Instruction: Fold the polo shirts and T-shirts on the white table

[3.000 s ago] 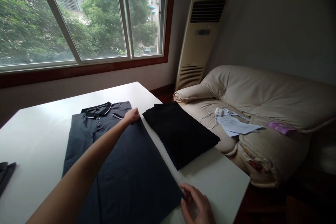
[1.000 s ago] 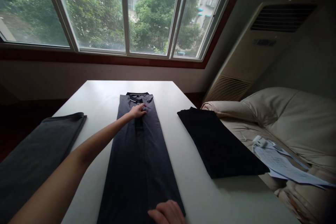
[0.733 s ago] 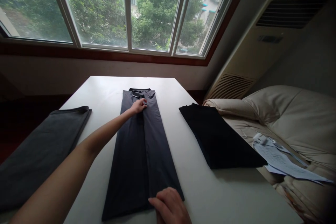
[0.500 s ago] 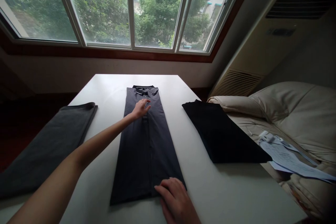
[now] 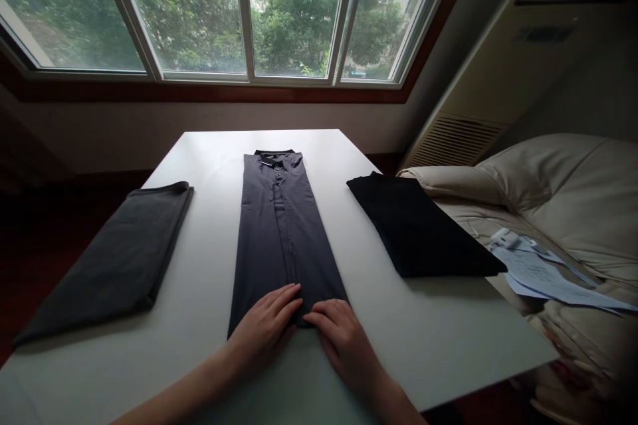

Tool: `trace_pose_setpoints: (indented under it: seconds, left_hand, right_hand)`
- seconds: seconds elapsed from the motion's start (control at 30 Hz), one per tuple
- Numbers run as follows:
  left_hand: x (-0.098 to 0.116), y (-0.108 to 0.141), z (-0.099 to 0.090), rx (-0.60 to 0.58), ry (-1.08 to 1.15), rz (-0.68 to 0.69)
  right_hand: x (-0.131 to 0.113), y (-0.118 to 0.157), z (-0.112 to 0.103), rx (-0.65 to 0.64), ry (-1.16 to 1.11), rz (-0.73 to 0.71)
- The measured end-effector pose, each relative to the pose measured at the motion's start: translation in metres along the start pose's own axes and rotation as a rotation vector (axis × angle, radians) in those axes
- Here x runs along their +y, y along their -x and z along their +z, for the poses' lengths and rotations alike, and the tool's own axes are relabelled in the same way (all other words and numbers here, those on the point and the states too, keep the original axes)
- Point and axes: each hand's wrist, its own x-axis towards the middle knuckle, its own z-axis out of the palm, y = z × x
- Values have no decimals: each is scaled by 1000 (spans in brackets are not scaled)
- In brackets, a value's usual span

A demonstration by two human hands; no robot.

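Note:
A dark grey polo shirt [image 5: 279, 232] lies in a long, narrow fold down the middle of the table, its black collar and buttons at the far end. At the near hem, my left hand [image 5: 264, 322] has its fingers over the cloth and the thumb low by the edge, closed on the hem. Just to its right, my right hand [image 5: 343, 339] is curled over the same hem with bent fingers, closed on it. Some of the fingertips and the hem's underside are hidden.
The white table [image 5: 209, 166] also bears a folded dark grey garment [image 5: 109, 259] at the left and a folded black garment [image 5: 419, 232] at the right. Beyond the right edge stands a beige sofa [image 5: 553, 179] with papers [image 5: 553, 279] on it. A window is ahead.
My left hand has come back from near the collar to the near hem, beside my right hand. My right hand stays at the hem. The view has shifted slightly.

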Motion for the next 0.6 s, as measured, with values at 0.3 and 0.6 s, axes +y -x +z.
trace_pose_setpoints:
  seconds: [0.3, 0.6]
  left_hand:
    - [12, 24, -10, 174, -31, 99]
    - [10, 53, -26, 233, -313, -54]
  right_hand:
    - [-4, 2, -13, -54, -1, -47]
    - [11, 1, -42, -315, 190, 11]
